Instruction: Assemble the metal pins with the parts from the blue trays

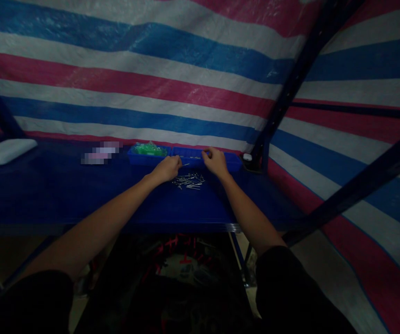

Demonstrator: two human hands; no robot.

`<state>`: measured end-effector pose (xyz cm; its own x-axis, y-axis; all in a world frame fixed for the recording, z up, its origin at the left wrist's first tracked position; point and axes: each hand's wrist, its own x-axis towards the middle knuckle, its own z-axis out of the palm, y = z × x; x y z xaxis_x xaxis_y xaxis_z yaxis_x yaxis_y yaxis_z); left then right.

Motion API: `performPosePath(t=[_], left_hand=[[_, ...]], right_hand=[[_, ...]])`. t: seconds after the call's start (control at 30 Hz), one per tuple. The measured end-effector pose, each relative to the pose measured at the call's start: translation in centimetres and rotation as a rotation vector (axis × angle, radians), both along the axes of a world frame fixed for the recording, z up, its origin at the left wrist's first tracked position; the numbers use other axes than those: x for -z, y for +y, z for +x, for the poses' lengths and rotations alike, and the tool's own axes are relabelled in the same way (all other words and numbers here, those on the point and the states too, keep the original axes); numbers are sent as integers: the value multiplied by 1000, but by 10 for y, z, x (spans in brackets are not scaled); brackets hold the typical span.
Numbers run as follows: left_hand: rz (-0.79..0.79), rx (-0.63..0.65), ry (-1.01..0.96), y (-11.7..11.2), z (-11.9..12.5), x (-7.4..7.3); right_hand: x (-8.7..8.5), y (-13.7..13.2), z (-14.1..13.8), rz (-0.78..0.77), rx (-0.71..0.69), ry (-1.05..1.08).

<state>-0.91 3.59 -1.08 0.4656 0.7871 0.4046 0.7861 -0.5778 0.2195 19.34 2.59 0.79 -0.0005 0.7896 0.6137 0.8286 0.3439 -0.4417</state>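
A loose pile of thin, shiny metal pins (188, 181) lies on the blue tabletop (92, 195); whether they are rivets or screws is too small to tell. My left hand (167, 169) is closed just above the pile's left side, with one thin metal pin (186, 164) sticking out to the right from its fingertips. My right hand (216, 161) is pinched at the front of the blue plastic tray (232, 160), right of the pile. What its fingers hold, if anything, is hidden. A few small pale pieces (194, 157) show along the tray.
A clear bag with bright green contents (149, 149) sits in the tray's left part. A white device (7, 151) lies far left, and a blurred-out item (101, 153) lies nearer. A small white object (247, 157) is beside the dark frame post (265, 139). Striped sheeting (133, 83) hangs behind.
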Motion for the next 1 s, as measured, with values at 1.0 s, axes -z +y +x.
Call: performPosePath(t=[1.0], left_hand=[[31,63,-218,-7,2,-6]], right_hand=[[14,0,-25,-109,-329,-63]])
